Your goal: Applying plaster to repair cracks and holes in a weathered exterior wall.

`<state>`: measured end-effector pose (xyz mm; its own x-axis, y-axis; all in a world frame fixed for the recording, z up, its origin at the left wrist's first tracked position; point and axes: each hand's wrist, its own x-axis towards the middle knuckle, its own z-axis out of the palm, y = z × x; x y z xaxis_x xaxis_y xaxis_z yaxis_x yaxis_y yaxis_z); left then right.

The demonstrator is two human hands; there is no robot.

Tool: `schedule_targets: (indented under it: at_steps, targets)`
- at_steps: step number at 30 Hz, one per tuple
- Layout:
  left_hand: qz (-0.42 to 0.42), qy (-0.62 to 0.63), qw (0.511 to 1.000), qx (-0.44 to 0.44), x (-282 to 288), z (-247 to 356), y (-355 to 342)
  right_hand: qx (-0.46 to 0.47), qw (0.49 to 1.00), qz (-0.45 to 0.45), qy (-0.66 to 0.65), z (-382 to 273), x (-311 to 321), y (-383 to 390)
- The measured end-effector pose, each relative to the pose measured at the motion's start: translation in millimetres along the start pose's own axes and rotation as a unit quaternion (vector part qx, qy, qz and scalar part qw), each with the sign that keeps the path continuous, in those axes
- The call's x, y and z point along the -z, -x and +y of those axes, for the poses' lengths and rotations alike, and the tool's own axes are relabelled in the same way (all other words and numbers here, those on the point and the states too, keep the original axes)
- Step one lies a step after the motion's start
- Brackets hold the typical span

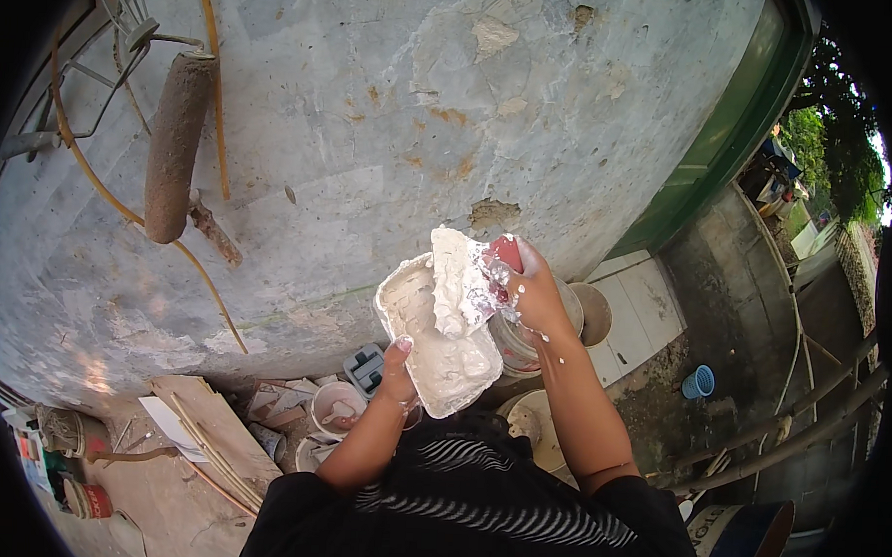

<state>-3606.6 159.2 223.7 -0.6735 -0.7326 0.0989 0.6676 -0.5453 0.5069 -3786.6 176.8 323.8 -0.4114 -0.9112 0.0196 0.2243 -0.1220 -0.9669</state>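
Paste (453,365), thick and creamy, fills my view's middle right now, spread across a shallow rectangular tray (387,308) that sits in front of the wearer's black shirt (458,505). I've got the left hand (396,377) gripping that tray by its near left side, thumb up over the rim, other fingers mostly hidden beneath. And over on the far side, the right hand (536,293) is wrapped around a red-handled trowel (506,251), its blade loaded with paste and slanting across the tray's right half! White smears cover those knuckles, with specks down onto the wrist. Whether the blade touches the tray's contents, I cannot tell from up here.

Beyond the hands, I'm looking at a grey wall (353,128), blotched and flaking, with a rough chipped patch (493,213) just above the trowel. Upper left, a big brown roller (178,151) hangs on its wire frame, a yellow cable (210,288) running behind it. Down below, a grey plastic case (364,369) lies beside a pinkish bucket (338,409); a brown board (227,423) lies further left. Swing right: green door (711,155), and a blue plastic basket (699,383) on the ground!
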Motion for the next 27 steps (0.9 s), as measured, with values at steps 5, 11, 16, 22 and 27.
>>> schedule_targets:
  at_steps: [5,11,16,22,27]
  targets:
    - [0.021,-0.031,0.999,0.017,3.7,-8.5,6.0,0.037,0.998,0.034,0.048,-2.1,3.5,-12.3]
    - [0.008,-0.015,0.999,0.040,6.7,-7.6,4.0,0.142,0.983,0.054,0.098,-0.8,2.1,-20.9]
    - [0.009,-0.015,0.999,0.045,13.4,-10.9,9.0,0.151,0.976,0.076,0.141,-8.7,9.9,-34.4]
    - [0.021,-0.008,0.999,0.024,11.3,-7.1,5.7,0.176,0.977,0.097,0.069,-27.9,5.5,-40.4]
    - [0.042,0.020,0.999,0.001,11.1,-2.2,2.5,0.166,0.981,0.103,0.001,-47.4,-1.2,-27.9]
